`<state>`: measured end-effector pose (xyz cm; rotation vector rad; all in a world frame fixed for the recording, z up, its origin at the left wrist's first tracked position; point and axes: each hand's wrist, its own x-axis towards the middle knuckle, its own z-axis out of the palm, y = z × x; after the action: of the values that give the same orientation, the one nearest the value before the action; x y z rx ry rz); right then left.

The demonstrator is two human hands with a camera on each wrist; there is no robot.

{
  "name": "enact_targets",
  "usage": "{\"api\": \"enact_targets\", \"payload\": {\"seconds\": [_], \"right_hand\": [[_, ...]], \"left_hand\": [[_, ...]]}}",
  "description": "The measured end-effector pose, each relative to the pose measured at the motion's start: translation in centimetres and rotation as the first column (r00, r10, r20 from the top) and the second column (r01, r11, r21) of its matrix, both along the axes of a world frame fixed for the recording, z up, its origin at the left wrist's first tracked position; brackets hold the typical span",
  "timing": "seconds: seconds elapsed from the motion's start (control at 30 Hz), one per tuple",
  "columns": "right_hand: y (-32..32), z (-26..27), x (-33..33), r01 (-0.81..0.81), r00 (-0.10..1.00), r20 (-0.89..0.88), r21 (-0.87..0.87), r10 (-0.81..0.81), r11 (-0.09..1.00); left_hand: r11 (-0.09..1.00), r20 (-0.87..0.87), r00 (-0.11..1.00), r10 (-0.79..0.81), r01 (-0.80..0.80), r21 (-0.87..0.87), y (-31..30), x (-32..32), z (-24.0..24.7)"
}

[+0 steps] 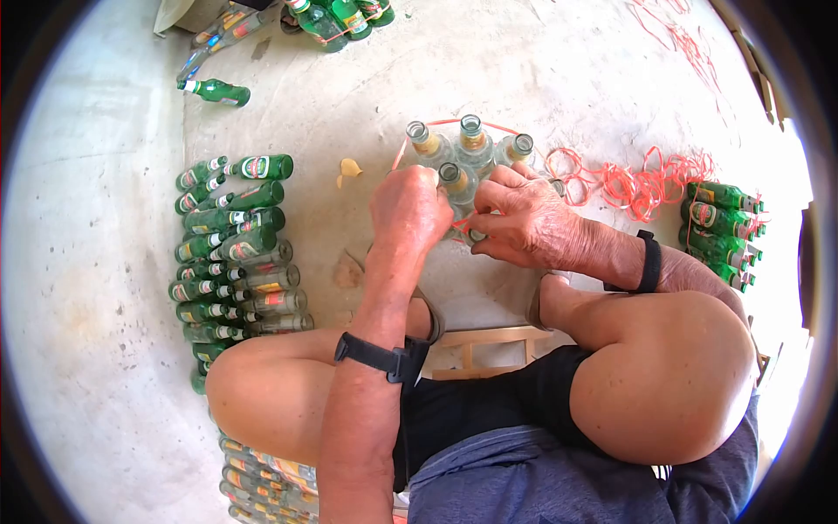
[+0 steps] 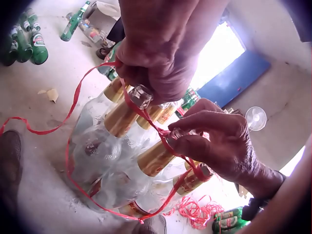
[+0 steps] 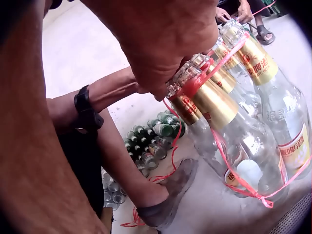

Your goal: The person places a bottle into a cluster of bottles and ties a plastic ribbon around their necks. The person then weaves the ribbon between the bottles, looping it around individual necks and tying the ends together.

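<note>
Several clear bottles (image 1: pixel 472 144) with gold neck labels stand upright in a cluster on the floor. A red plastic string (image 2: pixel 74 105) loops round their lower sides and crosses the necks, also seen in the right wrist view. My left hand (image 1: pixel 408 208), its fingers curled, grips the string at the near left of the cluster; in the left wrist view this hand (image 2: pixel 161 61) is above a bottle mouth. Across the necks, my right hand (image 1: pixel 532 220) pinches the string between thumb and fingers beside a bottle mouth (image 2: pixel 178 134). The right wrist view hides the fingertips behind the hand (image 3: pixel 161 41).
Rows of green and clear bottles (image 1: pixel 253 218) lie at the left. Tangled red string (image 1: pixel 642 188) and bundled green bottles (image 1: pixel 720 229) are at the right. More green bottles (image 1: pixel 323 26) stand at the back. Another person's hands (image 3: pixel 243 10) show at the top of the right wrist view.
</note>
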<state>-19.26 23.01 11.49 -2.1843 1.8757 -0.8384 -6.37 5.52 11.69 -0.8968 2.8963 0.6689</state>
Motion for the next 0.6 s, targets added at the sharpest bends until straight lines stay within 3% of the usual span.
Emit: {"api": "enact_targets", "payload": {"seconds": [0.6], "right_hand": [[0.05, 0.02, -0.33, -0.02, 0.999, -0.05, -0.025, 0.018, 0.999]], "left_hand": [[1.0, -0.025, 1.0, 0.013, -0.013, -0.003, -0.48, 0.72, -0.42]]}}
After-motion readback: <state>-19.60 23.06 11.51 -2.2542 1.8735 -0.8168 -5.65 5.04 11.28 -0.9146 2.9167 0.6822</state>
